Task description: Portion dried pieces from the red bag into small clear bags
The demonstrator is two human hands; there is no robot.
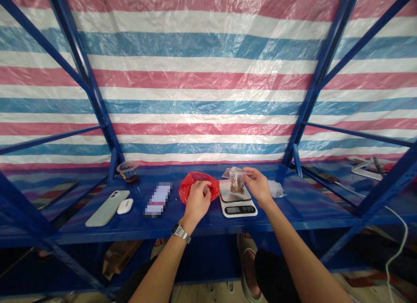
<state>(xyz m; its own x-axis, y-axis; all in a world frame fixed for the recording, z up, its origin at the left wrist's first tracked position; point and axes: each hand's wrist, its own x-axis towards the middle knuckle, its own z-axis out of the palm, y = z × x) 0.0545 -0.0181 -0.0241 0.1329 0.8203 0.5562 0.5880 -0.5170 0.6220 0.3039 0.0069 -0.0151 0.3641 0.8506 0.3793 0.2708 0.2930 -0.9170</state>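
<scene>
The small, clear plastic bag of brown bits [237,185] is over the plate of the white, boxy digital scale [241,210]; whether its bottom touches the plate cannot be told. Its long axis runs upright in view, and it lies just left of the right hand [258,184], the nearer one, whose grip is pinched on its upper right edge. Left of the scale, the left hand [198,199] is over the crumpled red plastic bag [186,190] on the blue metal table [302,209]; its finger closure is unclear.
</scene>
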